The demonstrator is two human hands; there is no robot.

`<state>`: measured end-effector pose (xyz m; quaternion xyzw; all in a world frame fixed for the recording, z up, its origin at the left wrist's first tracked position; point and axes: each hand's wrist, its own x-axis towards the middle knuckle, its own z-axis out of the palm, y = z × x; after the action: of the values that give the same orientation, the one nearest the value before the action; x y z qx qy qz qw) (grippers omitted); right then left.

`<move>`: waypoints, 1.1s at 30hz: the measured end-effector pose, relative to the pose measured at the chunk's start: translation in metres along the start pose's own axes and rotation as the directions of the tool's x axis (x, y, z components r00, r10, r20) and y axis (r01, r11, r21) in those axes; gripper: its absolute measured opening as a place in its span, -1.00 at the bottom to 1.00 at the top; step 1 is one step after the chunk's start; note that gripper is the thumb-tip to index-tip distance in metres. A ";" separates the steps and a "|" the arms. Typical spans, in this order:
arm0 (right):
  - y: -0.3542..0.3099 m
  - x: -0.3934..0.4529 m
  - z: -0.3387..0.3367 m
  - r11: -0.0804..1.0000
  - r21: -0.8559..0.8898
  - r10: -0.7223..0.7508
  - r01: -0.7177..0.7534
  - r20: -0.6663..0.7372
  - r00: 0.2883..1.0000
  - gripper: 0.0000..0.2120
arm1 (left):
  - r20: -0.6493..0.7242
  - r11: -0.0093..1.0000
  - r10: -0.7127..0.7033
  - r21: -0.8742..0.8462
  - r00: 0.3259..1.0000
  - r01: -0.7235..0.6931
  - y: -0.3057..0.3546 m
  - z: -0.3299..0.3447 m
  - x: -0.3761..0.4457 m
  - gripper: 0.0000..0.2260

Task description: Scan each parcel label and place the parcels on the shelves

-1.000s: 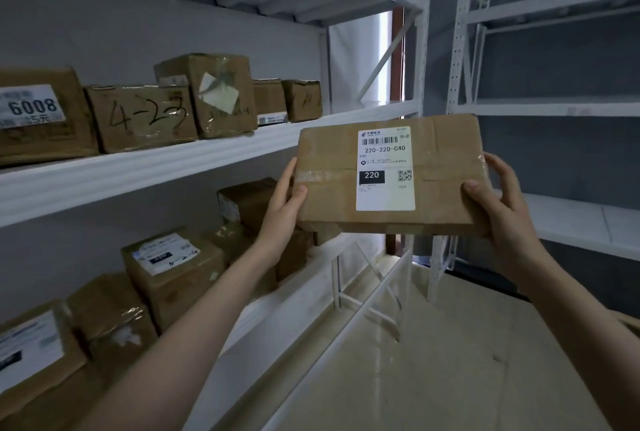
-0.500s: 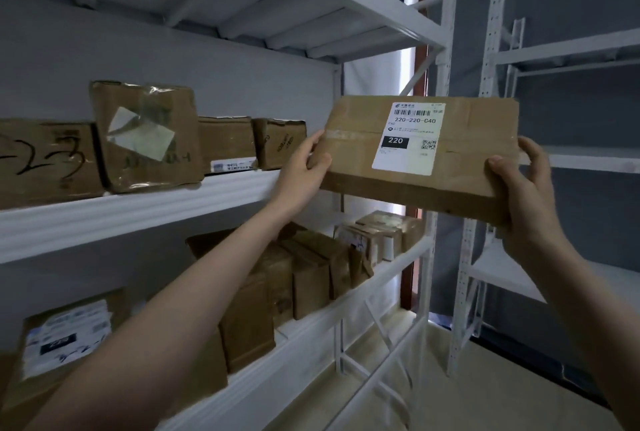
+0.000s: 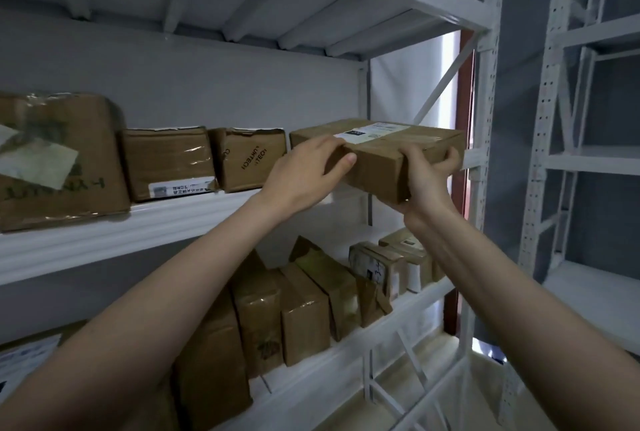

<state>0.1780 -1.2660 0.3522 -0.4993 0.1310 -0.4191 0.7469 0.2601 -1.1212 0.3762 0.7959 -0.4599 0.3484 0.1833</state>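
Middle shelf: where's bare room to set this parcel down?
Free patch: the right end of the middle shelf, between the stamped box and the end upright, below the held parcel. Left of that, boxes stand side by side. The lower shelf is crowded with packed parcels.

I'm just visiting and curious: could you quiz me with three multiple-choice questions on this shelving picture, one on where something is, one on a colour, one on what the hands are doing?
1. Where is the parcel being held?
A. At the right end of the middle shelf
B. On the floor
C. On the top shelf

2. What colour is the shelf rack?
A. Red
B. White
C. Black

3. What are the hands doing?
A. Both hang idle
B. Only one touches the parcel
C. Both hold the parcel

Answers:
1 A: it sits level with the row of boxes there, just past the last one.
2 B: boards and posts are white.
3 C: the left hand and right hand grip its near end.
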 end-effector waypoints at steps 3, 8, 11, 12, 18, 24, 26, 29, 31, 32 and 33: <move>0.010 0.010 0.015 0.998 0.050 0.045 -0.047 0.056 0.997 -0.19 | -0.022 0.998 0.015 0.064 1.000 -0.014 -0.005 0.001 0.003 -0.49; 0.027 0.015 0.029 0.989 0.121 0.059 -0.084 0.196 0.979 -0.28 | -0.068 0.964 0.012 0.267 0.998 0.007 -0.005 0.003 0.005 -0.40; 0.038 0.014 0.034 0.992 0.113 0.030 -0.062 0.264 0.964 -0.36 | -0.066 0.943 -0.010 0.332 0.998 0.031 -0.003 0.004 0.005 -0.32; 0.040 0.014 0.034 0.993 0.102 0.031 -0.063 0.295 0.955 -0.37 | -0.078 0.938 -0.016 0.344 0.997 0.042 -0.004 0.004 0.006 -0.33; 0.041 0.030 0.016 0.935 -0.264 -0.155 0.236 0.295 0.943 -0.73 | -0.099 0.881 -0.010 0.470 0.995 0.055 -0.017 0.000 0.005 -0.49; 0.035 0.076 0.003 0.417 -0.460 -0.630 0.784 0.476 0.614 -0.54 | -0.185 0.842 0.074 0.538 0.980 0.038 -0.020 0.002 -0.001 -0.64; 0.040 0.089 0.006 0.272 -0.486 -0.559 0.830 0.623 0.548 -0.50 | -0.207 0.824 0.103 0.565 0.973 0.033 -0.023 0.004 -0.003 -0.67; 0.052 0.095 0.014 0.138 -0.508 -0.479 0.850 0.718 0.506 -0.49 | -0.216 0.800 0.130 0.599 0.968 0.026 -0.030 0.009 -0.006 -0.69; 0.059 0.095 0.021 0.108 -0.518 -0.473 0.849 0.724 0.502 -0.48 | -0.205 0.781 0.148 0.625 0.967 0.013 -0.035 0.013 -0.008 -0.71; 0.062 0.095 0.024 0.097 -0.529 -0.467 0.843 0.724 0.508 -0.46 | -0.199 0.772 0.153 0.635 0.968 0.009 -0.038 0.014 -0.010 -0.70; 0.066 0.092 0.027 0.094 -0.542 -0.464 0.835 0.718 0.519 -0.44 | -0.196 0.767 0.154 0.641 0.968 0.007 -0.040 0.016 -0.013 -0.69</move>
<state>0.2844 -1.3084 0.3288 -0.8663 -0.0638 -0.4805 0.1208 0.2968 -1.1030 0.3571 0.7446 -0.3203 0.5828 -0.0575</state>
